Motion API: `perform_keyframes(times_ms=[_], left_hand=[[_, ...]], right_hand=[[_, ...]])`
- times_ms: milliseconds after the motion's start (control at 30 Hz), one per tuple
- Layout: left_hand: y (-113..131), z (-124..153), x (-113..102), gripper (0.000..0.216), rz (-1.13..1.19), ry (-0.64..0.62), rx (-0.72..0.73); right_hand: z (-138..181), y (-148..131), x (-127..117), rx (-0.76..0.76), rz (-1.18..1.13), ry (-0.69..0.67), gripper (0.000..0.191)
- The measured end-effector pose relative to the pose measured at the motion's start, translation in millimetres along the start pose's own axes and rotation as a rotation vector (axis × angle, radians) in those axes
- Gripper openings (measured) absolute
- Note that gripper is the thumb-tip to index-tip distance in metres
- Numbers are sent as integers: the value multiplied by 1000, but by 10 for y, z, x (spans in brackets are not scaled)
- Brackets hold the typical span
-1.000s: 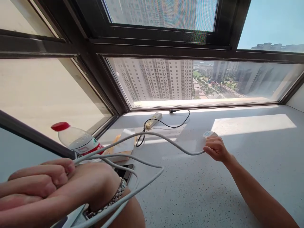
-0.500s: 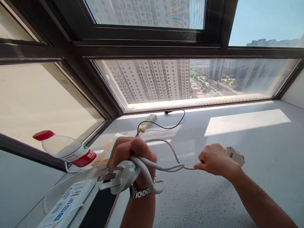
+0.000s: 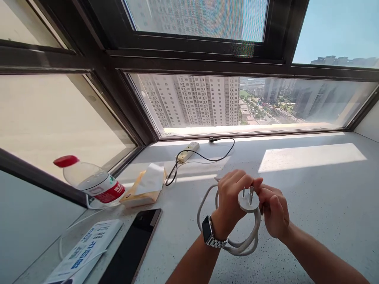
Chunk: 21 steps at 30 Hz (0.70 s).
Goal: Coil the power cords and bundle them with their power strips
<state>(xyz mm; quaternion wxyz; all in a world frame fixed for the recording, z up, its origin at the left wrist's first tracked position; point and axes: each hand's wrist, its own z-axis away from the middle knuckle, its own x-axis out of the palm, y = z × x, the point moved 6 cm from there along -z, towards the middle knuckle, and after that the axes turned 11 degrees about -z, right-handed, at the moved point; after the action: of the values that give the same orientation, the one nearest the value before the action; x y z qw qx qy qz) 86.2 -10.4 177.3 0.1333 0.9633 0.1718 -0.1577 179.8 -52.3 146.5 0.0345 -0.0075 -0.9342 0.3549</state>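
My left hand (image 3: 232,193), with a watch (image 3: 211,232) on its wrist, is closed around a coiled white power cord (image 3: 251,236). The cord's plug (image 3: 248,200) sticks out on the near side of that hand, its metal prongs pointing up. Loops hang below and to the left of the wrist. My right hand (image 3: 274,209) presses up against the left one, just right of the plug. Its fingers are curled on the cord, though the part inside them is mostly hidden. The cord's far end is out of sight.
On the white sill (image 3: 319,205) lie a power strip (image 3: 188,152) and a thin black cable (image 3: 204,158). To the left are a red-capped bottle (image 3: 94,183), a tissue pack (image 3: 145,185), a dark phone (image 3: 133,248) and a white printed box (image 3: 85,248). Windows border the sill.
My hands have come together, the left moving right and the right moving left. The cord, stretched between them before, now hangs in loops around my left hand. The phone and tissue pack are uncovered.
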Motion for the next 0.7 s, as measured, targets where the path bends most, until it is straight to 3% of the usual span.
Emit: perform_keyframes(times_ms=[33, 100, 200, 300, 467, 600, 700], left_hand=[[18, 20, 63, 36, 38, -42, -23], [19, 58, 149, 28, 115, -93, -69], [-44, 101, 217, 5, 177, -150, -143], [-83, 129, 299, 11, 235, -282, -170], [-49, 163, 440, 28, 406, -535, -167], [-22, 219, 524, 39, 510, -595, -157], [44, 297, 594, 42, 583, -560, -72]], right_hand=[[26, 13, -50, 8, -75, 156, 56], [71, 76, -90, 65, -235, 346, 55], [84, 183, -149, 156, -446, 513, 51], [55, 240, -277, 202, -555, 652, 44], [-21, 199, -447, 241, -595, 731, 39], [-35, 144, -486, 251, -652, 745, 35], [-22, 134, -520, 241, -698, 768, 30]])
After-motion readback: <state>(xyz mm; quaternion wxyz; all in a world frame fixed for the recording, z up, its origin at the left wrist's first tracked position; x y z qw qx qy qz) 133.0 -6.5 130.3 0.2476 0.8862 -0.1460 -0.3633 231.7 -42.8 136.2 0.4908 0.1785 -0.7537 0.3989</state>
